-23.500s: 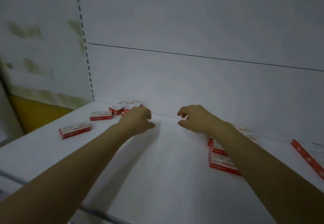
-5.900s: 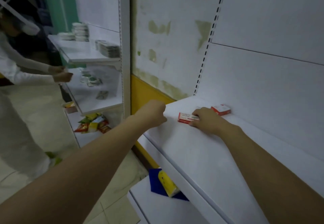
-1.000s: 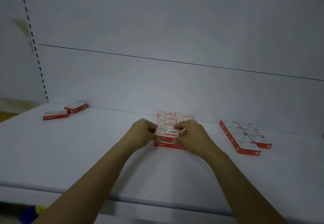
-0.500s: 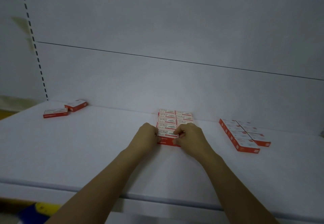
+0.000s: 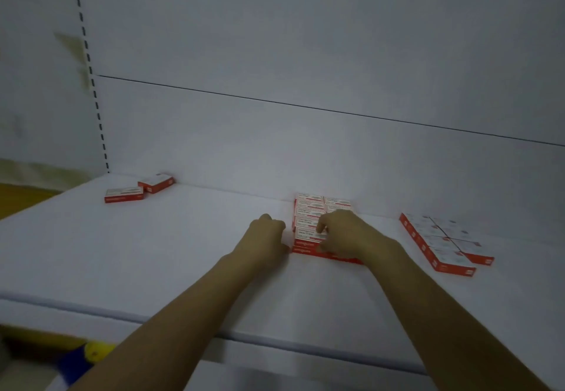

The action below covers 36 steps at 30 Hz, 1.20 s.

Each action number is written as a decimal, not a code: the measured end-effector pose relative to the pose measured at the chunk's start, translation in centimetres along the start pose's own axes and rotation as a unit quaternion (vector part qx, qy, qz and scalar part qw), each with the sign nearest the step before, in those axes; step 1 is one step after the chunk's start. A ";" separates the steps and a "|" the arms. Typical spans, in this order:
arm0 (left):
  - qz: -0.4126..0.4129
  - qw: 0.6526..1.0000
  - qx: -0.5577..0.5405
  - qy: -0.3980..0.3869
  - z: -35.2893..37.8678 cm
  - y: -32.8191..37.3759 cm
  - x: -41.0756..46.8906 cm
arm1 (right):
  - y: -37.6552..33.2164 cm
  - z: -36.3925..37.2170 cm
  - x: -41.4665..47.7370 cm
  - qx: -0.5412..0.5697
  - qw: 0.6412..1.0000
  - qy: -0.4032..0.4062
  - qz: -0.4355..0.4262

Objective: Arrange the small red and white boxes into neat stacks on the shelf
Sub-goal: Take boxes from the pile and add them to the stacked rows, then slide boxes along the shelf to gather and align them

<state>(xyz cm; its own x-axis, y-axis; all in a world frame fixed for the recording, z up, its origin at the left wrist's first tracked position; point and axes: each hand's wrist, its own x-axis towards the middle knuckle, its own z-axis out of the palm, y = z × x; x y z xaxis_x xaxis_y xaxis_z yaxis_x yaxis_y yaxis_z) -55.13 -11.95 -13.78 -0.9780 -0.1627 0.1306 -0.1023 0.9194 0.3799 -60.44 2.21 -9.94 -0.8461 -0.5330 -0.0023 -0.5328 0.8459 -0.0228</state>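
Two loose boxes (image 5: 123,195) lie far left on the shelf (image 5: 153,253). Your left hand (image 5: 266,237), fingers curled round nothing, sits against the left side of the middle stack (image 5: 312,207): brace it there as a fence. Your right hand (image 5: 345,234) pinches the front box (image 5: 307,234); nudge it flush, lightly, so lower layers don't shift. The right-hand block (image 5: 443,243) looks square

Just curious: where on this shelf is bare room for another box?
Bare shelf lies between the two loose boxes and the middle stack, also along the front. Crowded at that stack, where left hand and right hand work.
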 end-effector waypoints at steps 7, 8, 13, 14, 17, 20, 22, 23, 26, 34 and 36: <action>-0.068 0.997 0.035 0.033 -4.9 -8.4 -1.7 | -5.6 -1.3 3.2 0.008 0.998 0.031 -0.054; -0.080 0.995 0.039 0.035 -5.6 -9.7 -2.1 | -7.0 -1.2 3.9 0.012 0.997 0.026 -0.068; -0.143 0.986 0.053 0.059 -9.5 -16.1 -3.6 | -14.1 -0.5 7.6 0.019 0.990 0.018 -0.137; -0.156 0.984 0.055 0.066 -10.1 -17.2 -3.8 | -15.2 -0.4 8.2 0.022 0.989 0.018 -0.148; -0.188 0.976 0.072 0.079 -11.6 -19.7 -4.0 | -18.2 0.0 10.1 0.022 0.983 0.012 -0.179; -0.208 0.971 0.079 0.088 -12.5 -21.5 -3.5 | -20.4 0.0 12.2 0.020 0.976 0.013 -0.216; -0.215 0.969 0.083 0.093 -13.1 -22.2 -2.9 | -21.4 0.0 13.9 0.014 0.972 0.007 -0.232; -0.221 0.967 0.085 0.098 -13.4 -22.7 -2.5 | -22.0 0.0 15.0 0.010 0.970 0.005 -0.241; -0.236 0.962 0.081 0.108 -13.7 -23.9 -1.4 | -23.5 0.1 18.0 0.001 0.963 0.005 -0.268; -0.277 0.953 0.081 0.097 -14.4 -26.9 2.1 | -26.4 0.8 25.0 -0.020 0.949 -0.018 -0.315; -0.284 0.951 0.089 0.090 -14.3 -27.2 2.7 | -26.8 1.6 26.4 -0.051 0.945 -0.023 -0.322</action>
<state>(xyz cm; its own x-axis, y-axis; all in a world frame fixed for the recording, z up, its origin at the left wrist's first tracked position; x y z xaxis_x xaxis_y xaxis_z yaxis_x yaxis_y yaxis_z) -52.36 -42.51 -10.66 -0.7109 -0.6945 0.1110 -0.6489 0.7085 0.2773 -68.46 -34.57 -10.98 -0.3455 -0.9363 -0.0637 -0.9377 0.3418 0.0625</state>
